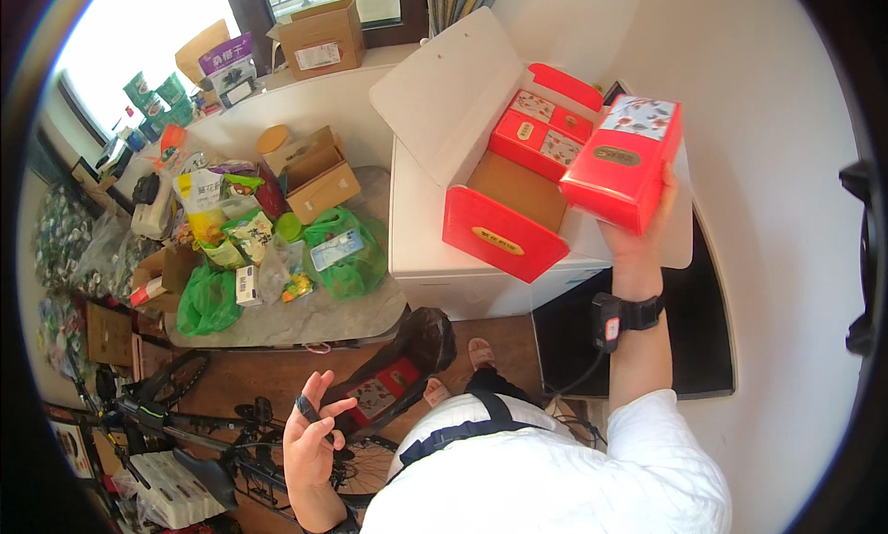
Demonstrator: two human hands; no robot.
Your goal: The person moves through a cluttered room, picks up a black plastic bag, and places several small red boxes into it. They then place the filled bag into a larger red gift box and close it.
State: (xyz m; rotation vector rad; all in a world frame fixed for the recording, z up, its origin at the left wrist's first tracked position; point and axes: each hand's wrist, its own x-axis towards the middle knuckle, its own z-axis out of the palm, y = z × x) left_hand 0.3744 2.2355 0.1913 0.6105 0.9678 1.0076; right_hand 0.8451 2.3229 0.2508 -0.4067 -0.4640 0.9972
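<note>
My right hand (635, 239) grips a red box (614, 159) with a floral panel and a gold label, holding it up from below. Under and to the left of it, an open red carton (505, 237) rests on a white cabinet-like appliance (423, 222). Its flap (451, 90), white inside, leans back. Smaller red floral boxes (541, 128) fill the carton's far part; brown board shows in the near part. My left hand (316, 430) is raised with fingers apart, holding nothing. Beside it, a black plastic bag (433, 336) on the floor contains another red floral box (385, 395).
At left, a stone-patterned table (277, 326) carries snack packets, green plastic bags (208, 302), a phone (337, 250) and a cardboard box (322, 187). A bicycle (208, 430) stands below it. A dark flat panel (645, 340) is under my right forearm, near the wall.
</note>
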